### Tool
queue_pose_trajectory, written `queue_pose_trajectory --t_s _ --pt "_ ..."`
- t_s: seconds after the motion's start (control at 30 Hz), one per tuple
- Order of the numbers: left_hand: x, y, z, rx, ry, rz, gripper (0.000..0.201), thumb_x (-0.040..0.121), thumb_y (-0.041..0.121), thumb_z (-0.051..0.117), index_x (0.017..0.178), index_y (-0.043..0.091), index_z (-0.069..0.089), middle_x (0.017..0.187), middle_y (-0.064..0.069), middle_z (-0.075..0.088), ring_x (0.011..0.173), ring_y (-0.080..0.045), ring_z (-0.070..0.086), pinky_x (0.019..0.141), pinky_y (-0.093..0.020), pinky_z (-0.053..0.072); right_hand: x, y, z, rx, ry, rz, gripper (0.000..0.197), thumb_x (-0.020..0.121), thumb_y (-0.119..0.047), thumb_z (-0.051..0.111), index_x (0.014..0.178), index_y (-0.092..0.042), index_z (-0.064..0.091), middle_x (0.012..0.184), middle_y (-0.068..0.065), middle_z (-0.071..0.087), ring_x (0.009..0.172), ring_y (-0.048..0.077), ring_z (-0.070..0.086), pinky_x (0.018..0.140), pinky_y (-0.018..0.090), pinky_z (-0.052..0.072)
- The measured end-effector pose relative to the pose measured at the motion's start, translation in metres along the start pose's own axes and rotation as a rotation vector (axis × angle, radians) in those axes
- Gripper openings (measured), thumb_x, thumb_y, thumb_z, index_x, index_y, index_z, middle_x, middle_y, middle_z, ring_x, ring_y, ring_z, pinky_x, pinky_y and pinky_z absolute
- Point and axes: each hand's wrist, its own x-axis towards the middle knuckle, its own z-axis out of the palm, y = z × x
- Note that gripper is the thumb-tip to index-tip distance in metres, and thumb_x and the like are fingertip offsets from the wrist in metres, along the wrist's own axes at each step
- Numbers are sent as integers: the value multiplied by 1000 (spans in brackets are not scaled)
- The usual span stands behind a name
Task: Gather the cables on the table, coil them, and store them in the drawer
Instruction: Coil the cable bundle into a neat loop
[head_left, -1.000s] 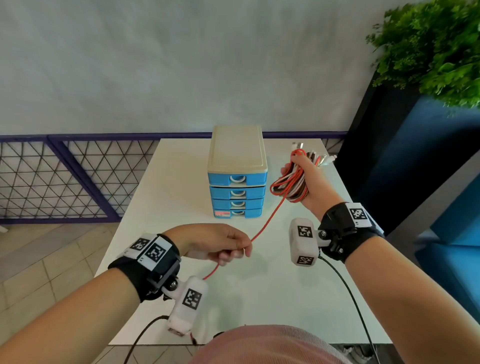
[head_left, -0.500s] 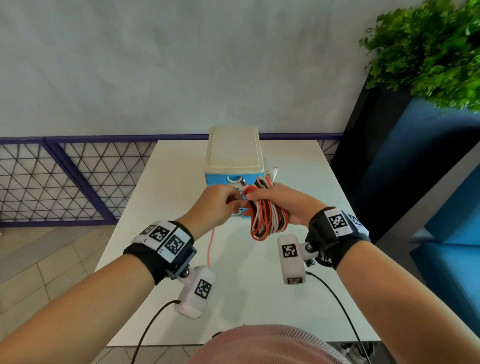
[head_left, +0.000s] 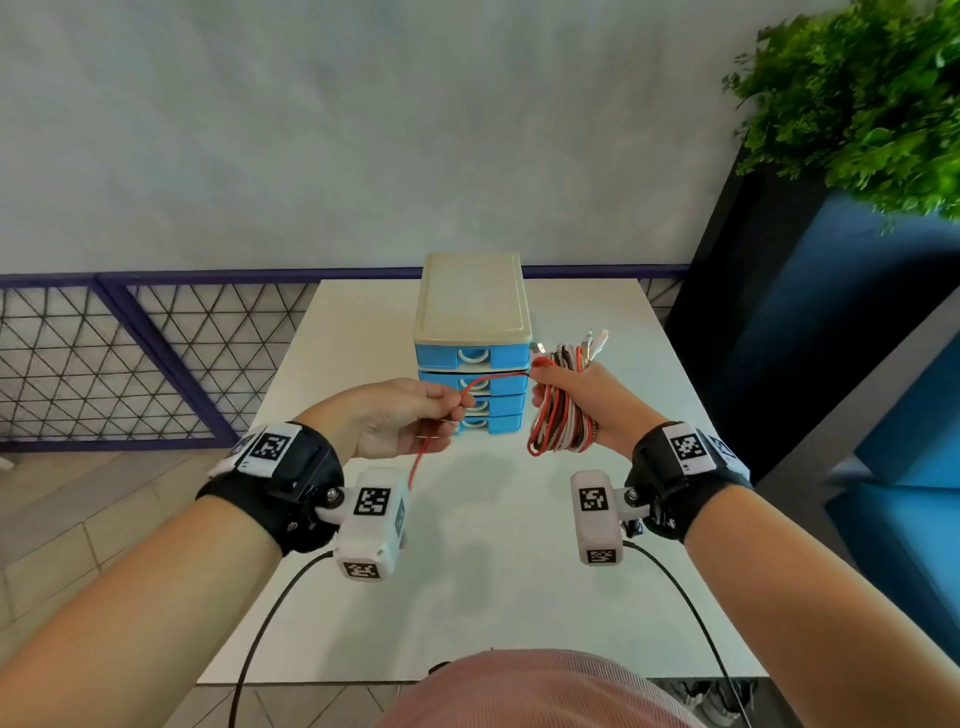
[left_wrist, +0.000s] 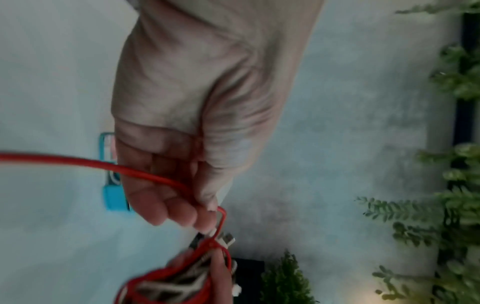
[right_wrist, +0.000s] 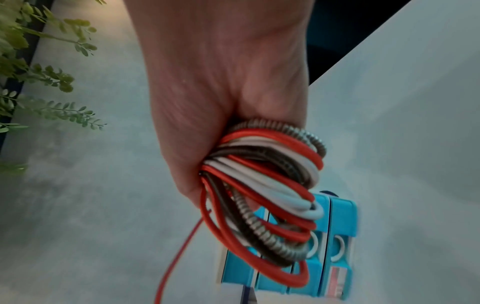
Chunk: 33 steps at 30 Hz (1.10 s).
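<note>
My right hand (head_left: 576, 402) grips a coiled bundle of cables (head_left: 558, 421), red, white and metal-braided, held above the table just right of the drawer unit (head_left: 470, 343); the same cable bundle (right_wrist: 262, 195) fills the right wrist view. Several plugs (head_left: 595, 343) stick up from the top of the bundle. My left hand (head_left: 415, 418) pinches the loose red cable (head_left: 493, 379), which runs from the bundle to my fingers and hangs down below them. In the left wrist view the red cable (left_wrist: 78, 162) crosses my left hand (left_wrist: 182, 144). All the blue drawers are closed.
The drawer unit has a beige top and several blue drawers and stands at the back middle of the white table (head_left: 493, 597). A purple mesh fence (head_left: 130, 358) is on the left. A dark planter with a green plant (head_left: 857, 104) stands at the right.
Half a second ago both hands met in front of the drawers. They have since parted: the left hand pulled left along the red cable, and the right hand with the bundle shifted right and up.
</note>
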Motion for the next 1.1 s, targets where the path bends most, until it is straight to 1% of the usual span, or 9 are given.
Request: queue_pose_trajectory --t_s 0.17,0.27,0.4,0.53,0.67,0.83,0.9,1.0,1.1 --pt "-6 10 33 -100 -89 -15 10 90 15 61 92 11 70 77 1 75 63 -5 70 66 -21 59 -10 -6 20 113 -127 -40 34 93 -37 60 99 -4 65 79 6 70 66 15 68 63 25 57" --pt "-6 13 48 -101 -87 -43 9 88 15 64 89 8 69 71 -2 74 59 -6 70 61 -19 59 -16 -12 27 178 -234 -37 36 93 -45 54 79 -14 67 68 2 69 58 13 67 55 22 54" --pt "-8 15 54 -18 -82 -54 10 88 16 65 89 7 69 69 -1 74 56 -5 69 56 -17 57 -15 -13 25 141 -276 -21 30 82 -44 67 80 -14 66 75 6 65 61 15 64 59 24 54" --pt "-7 10 55 110 -71 -20 11 89 23 65 92 13 69 67 5 70 46 -2 57 50 -17 53 -10 -9 23 84 -134 -51 8 87 -16 65 85 -9 61 76 11 60 60 18 60 59 28 54" --pt "-6 -1 44 8 -141 12 25 97 36 48 84 19 59 58 8 39 43 -6 26 48 -18 29 -1 -11 10 287 82 -85 14 89 -20 65 88 -7 60 73 7 63 60 16 64 66 32 57" --pt "-9 -25 21 251 -279 -99 27 101 28 40 84 19 58 64 7 43 52 -8 35 58 -23 27 5 -22 -16 542 143 -70 14 89 -24 65 91 -11 61 77 3 66 74 16 68 89 40 54" --pt "-6 -27 15 534 -179 -10 26 99 22 45 81 23 63 73 5 55 61 -8 43 60 -22 33 2 -24 -20 480 74 -30 18 89 -26 64 94 -10 62 82 5 69 78 18 70 90 41 54" --pt "5 -18 12 766 117 293 30 90 14 59 66 32 65 87 -2 70 72 -10 54 72 -30 46 -2 -26 -13 357 -50 1 19 91 -24 61 96 -6 64 86 12 71 81 22 71 82 41 58" --pt "8 -5 16 757 270 530 18 84 16 69 71 28 68 73 14 66 65 1 57 67 -17 45 -5 -26 1 231 -133 18 21 91 -22 61 99 -3 65 91 16 72 83 26 70 80 40 59"
